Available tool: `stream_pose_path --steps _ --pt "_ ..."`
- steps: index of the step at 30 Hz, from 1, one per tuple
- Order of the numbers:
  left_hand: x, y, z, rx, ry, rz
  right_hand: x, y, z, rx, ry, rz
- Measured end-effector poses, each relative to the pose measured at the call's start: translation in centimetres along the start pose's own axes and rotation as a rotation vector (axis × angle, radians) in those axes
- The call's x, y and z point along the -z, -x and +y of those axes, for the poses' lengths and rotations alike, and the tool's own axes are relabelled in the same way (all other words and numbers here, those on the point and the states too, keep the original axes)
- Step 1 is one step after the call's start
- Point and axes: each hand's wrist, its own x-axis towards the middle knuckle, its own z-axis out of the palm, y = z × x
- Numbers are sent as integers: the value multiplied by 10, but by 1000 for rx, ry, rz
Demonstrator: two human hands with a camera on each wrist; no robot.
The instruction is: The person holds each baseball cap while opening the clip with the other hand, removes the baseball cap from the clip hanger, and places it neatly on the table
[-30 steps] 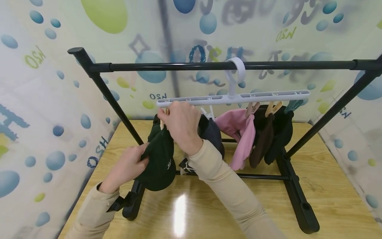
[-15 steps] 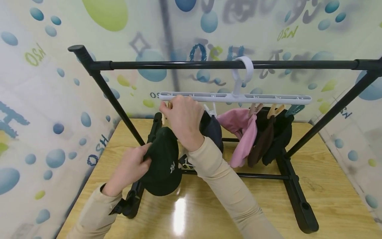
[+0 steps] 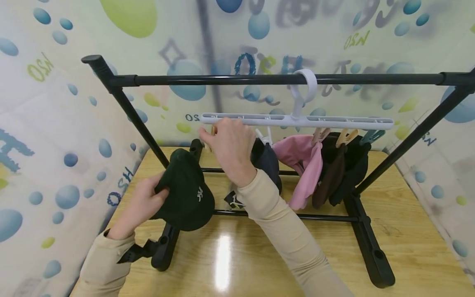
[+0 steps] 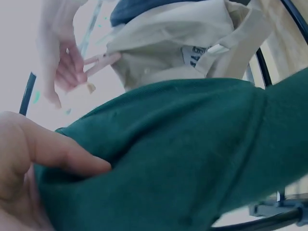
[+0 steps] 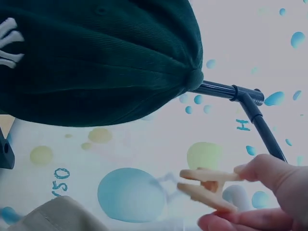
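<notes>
Left hand (image 3: 140, 201) grips the cap (image 3: 187, 194), right hand (image 3: 232, 150) pinches a peg (image 5: 204, 196); unpegging, I'd say, next wanting the cap drawn clear

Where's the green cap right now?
In the head view, the green cap is left of centre, held in the left hand, below the left end of the white hanger.
</notes>
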Motion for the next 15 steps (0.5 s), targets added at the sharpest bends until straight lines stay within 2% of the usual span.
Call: stream_pose_path --steps 7,15 --pt "4 2 -17 190 243 -86 -1 2 4 6 -9 -11" --pt "-5 7 -40 225 486 -107 -2 1 4 15 19 -14"
